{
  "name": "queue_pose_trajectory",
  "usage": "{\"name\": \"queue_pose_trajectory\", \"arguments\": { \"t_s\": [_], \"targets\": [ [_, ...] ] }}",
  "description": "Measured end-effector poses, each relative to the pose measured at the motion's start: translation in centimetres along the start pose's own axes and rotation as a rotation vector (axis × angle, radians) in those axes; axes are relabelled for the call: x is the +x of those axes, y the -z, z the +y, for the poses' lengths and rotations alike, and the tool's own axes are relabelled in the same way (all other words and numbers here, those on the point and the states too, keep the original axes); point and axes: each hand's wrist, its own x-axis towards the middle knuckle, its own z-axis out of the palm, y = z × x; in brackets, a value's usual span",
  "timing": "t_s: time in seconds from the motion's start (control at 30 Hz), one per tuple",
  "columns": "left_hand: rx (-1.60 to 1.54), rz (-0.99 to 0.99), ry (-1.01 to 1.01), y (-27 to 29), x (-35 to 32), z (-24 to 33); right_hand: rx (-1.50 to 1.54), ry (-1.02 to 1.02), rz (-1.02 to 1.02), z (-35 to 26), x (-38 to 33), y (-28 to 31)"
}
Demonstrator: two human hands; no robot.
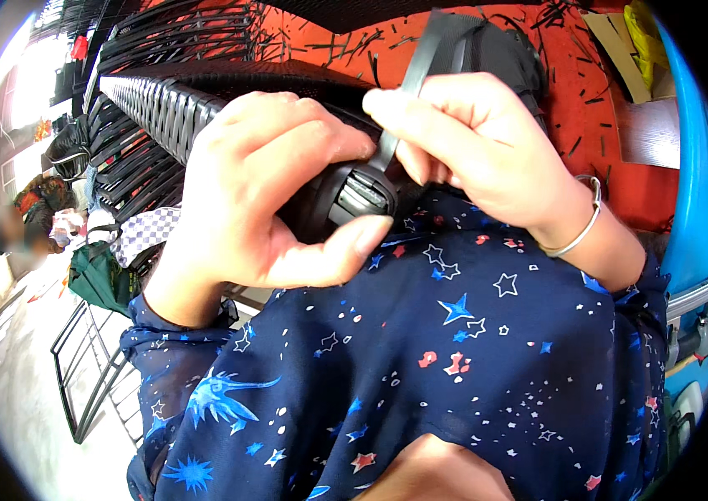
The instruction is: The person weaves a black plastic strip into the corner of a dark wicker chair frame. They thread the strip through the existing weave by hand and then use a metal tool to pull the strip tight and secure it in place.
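I've got the left hand (275, 179) curled around a dark, rounded end piece (362, 196), thumb along its near edge, fingers over the top, and they hide part of it from me. Just to its right, the right hand (488, 154) is pinching a flat black strip (417, 77) between thumb and forefinger; the strip runs down past the left fingertips to that end piece and sticks up beyond the right thumb. A black woven panel (158, 108) stretches away behind the left hand, its join to the end piece covered by the knuckles. Left of that hand I see stacked black frames (120, 138), a checkered cloth (149, 235) and a green fabric bundle (102, 274). Past the right hand, a dark grey bulk (504, 63) blocks my view of the red mat (638, 192), littered with black scraps (575, 147). A blue surface (688, 184) curves up to the right of the braceleted right wrist.
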Motion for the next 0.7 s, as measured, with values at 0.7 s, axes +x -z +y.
{"name": "queue_pose_trajectory", "arguments": {
  "t_s": [0.7],
  "targets": [
    [-0.692,0.003,0.228,-0.5,1.6,0.4,-0.178,0.482,0.057,-8.3,2.7,2.0]
  ]
}}
